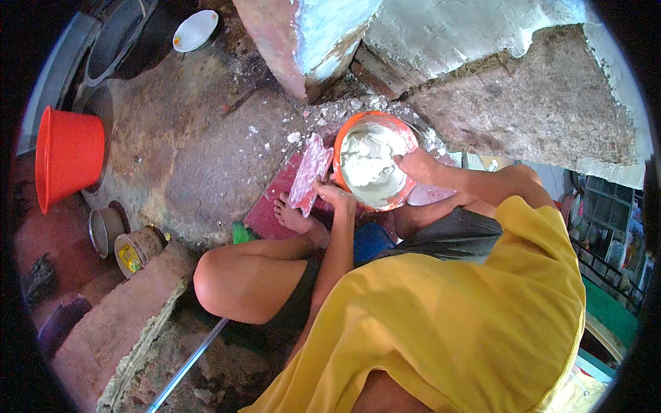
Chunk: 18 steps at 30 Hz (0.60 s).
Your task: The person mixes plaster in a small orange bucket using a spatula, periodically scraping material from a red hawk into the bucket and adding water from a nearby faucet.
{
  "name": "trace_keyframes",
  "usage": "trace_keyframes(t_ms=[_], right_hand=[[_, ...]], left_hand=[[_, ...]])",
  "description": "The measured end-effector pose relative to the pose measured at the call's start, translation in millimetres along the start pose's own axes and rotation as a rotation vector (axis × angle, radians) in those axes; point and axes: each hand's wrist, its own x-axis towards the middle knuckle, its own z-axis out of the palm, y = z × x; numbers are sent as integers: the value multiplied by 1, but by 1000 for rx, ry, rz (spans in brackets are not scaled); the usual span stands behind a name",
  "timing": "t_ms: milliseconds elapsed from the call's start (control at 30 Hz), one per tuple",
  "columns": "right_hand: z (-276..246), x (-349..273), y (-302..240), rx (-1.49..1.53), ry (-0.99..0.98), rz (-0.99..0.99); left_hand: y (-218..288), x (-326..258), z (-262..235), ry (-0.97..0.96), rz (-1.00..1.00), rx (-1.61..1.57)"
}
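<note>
While the person squats low in a loose yellow shirt (454, 323), the left hand (332, 194) is closed around the handle end of a flat pink-smeared plastering trowel (310, 172), whose blade slants up and away just beside the bowl. The right hand (415, 165) grips the far rim of a round orange plastic bowl (375, 168) holding thick white paste; its fingers curl over the edge, steadying the bowl against the dark red board (272, 206) beneath. To load the blade cleanly, the bowl would best stay tilted toward the trowel and held firm, so the paste does not slide out. A bare foot (292, 215) rests on that board, touching the trowel's lower end and crowding the working room. Farther out, white rubble (323, 113) litters the ground by a crumbling plastered wall (509, 89). Well apart on the left stand a rusty tin can (138, 249), a red plastic bucket (67, 157) and a white dish (195, 30).
</note>
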Motion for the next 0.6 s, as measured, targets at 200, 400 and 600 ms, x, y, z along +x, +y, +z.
trace_keyframes(t_ms=[200,400,600], right_hand=[[60,8,-6,203,-90,-46],[57,12,-26,630,-1,283],[52,14,-47,1315,-84,576]], left_hand=[[-3,-7,8,124,77,80],[-7,-16,19,143,134,102],[-1,-10,13,158,128,65]])
